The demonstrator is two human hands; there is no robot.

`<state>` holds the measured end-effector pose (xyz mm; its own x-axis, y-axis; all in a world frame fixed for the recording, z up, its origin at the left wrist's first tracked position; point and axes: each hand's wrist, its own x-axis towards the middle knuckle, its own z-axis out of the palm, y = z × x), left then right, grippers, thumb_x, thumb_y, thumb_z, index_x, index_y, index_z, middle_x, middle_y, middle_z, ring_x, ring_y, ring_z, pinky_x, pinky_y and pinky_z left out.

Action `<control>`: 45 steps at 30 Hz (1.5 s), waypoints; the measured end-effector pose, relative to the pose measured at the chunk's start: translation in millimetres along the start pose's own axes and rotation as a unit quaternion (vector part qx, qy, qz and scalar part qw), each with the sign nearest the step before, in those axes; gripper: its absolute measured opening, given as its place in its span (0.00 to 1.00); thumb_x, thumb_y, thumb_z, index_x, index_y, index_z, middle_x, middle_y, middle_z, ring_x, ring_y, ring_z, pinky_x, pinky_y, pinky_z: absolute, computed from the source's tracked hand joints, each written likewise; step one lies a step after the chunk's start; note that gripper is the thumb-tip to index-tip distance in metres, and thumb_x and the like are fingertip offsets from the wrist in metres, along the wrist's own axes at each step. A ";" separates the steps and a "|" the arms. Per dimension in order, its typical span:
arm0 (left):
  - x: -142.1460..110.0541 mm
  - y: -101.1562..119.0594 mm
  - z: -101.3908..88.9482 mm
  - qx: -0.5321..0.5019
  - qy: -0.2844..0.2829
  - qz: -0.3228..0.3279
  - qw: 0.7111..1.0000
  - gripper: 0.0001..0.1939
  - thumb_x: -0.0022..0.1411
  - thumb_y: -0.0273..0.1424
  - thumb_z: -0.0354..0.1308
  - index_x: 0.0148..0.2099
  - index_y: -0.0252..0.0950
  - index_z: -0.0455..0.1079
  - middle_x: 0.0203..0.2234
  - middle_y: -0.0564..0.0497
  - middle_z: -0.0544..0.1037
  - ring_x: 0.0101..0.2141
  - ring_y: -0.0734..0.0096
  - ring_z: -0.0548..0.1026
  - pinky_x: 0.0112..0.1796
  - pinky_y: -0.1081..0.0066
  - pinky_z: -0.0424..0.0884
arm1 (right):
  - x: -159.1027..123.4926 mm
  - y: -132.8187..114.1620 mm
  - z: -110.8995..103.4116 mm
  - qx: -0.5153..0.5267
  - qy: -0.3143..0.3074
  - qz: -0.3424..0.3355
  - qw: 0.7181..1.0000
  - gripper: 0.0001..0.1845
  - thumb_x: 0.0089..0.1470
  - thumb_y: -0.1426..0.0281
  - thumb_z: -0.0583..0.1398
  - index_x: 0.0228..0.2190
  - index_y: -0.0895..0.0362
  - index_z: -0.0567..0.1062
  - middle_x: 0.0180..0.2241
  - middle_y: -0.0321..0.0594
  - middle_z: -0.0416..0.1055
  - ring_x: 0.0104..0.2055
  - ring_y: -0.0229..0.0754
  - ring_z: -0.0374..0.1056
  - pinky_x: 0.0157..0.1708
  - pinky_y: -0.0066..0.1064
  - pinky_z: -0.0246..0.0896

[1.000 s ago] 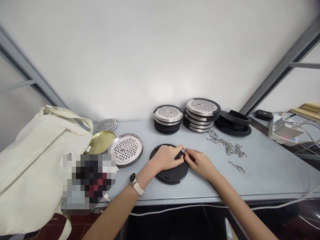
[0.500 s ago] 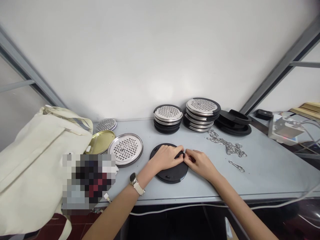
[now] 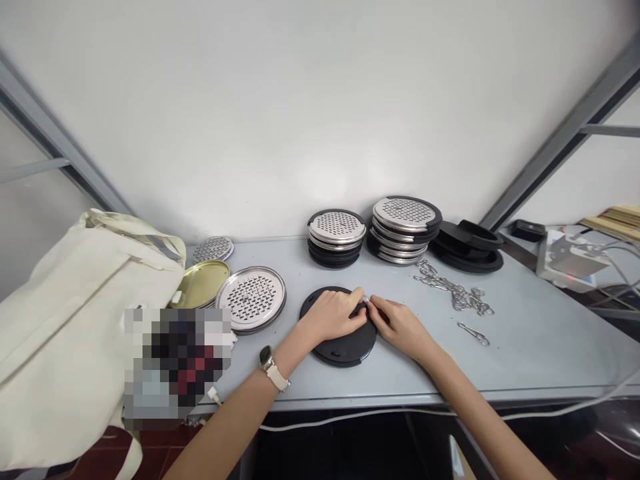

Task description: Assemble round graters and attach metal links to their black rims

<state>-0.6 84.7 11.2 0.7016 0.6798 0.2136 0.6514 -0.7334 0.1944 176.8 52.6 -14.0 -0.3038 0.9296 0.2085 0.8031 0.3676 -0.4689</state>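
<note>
A black round disc point(image 3: 343, 348) lies flat on the grey table in front of me. My left hand point(image 3: 335, 315) rests across its upper part, with thumb and fingers closed on the disc near its right edge. Beside that edge, my right hand point(image 3: 395, 325) pinches a small shiny metal clip point(image 3: 367, 301), mostly hidden by the fingertips. Both hands' fingertips almost meet there. To the right lie a single wire clip point(image 3: 473, 333) and a loose heap of similar wire clips point(image 3: 463, 297).
Behind stand two stacks of perforated metal discs with black rims, a smaller stack point(image 3: 337, 227) and a taller stack point(image 3: 405, 213). Black rings point(image 3: 467, 257) sit at right. Left are a grater disc point(image 3: 251, 299), a gold lid point(image 3: 203, 283) and a cream bag point(image 3: 75, 320).
My right fingertips have shifted slightly up and left at the disc's edge, with the metal clip tilted differently. My left hand and the disc have barely moved.
</note>
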 end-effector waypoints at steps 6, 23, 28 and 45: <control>0.5 0.0 0.0 -0.008 -0.001 -0.003 1.000 0.08 0.63 0.35 0.48 0.43 0.37 0.59 0.28 0.51 0.77 0.30 0.62 0.77 0.31 0.70 0.65 | -1.0 -0.7 -1.0 -0.015 0.003 -0.003 1.000 0.14 0.61 0.67 0.45 0.25 0.53 0.60 0.20 0.34 0.63 0.22 0.38 0.60 0.25 0.28 0.50; 0.3 0.9 -1.8 -0.005 -0.004 -0.003 1.000 0.08 0.63 0.35 0.47 0.43 0.38 0.59 0.28 0.51 0.77 0.30 0.62 0.77 0.31 0.69 0.65 | -0.5 1.8 0.8 -0.024 0.005 -0.008 1.000 0.15 0.62 0.67 0.44 0.25 0.54 0.62 0.20 0.35 0.64 0.22 0.39 0.62 0.25 0.28 0.51; 0.3 1.0 -2.9 -0.006 -0.006 -0.004 1.000 0.08 0.63 0.35 0.47 0.43 0.38 0.58 0.29 0.51 0.77 0.31 0.62 0.77 0.31 0.69 0.65 | -0.2 1.6 0.7 -0.024 0.005 -0.008 1.000 0.15 0.62 0.67 0.44 0.25 0.54 0.62 0.20 0.36 0.64 0.22 0.39 0.61 0.25 0.28 0.51; 0.0 0.7 -2.7 -0.019 -0.002 -0.002 1.000 0.08 0.63 0.35 0.48 0.43 0.37 0.59 0.29 0.50 0.77 0.31 0.62 0.77 0.31 0.69 0.66 | -0.4 1.2 0.3 -0.024 0.003 -0.010 1.000 0.15 0.62 0.67 0.44 0.26 0.54 0.62 0.20 0.36 0.64 0.23 0.39 0.62 0.26 0.28 0.51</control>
<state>-1.0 84.2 13.9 0.7008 0.6821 0.2089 0.6426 -0.7307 0.2305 177.8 52.7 -14.9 -0.3165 0.9222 0.2223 0.8207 0.3838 -0.4233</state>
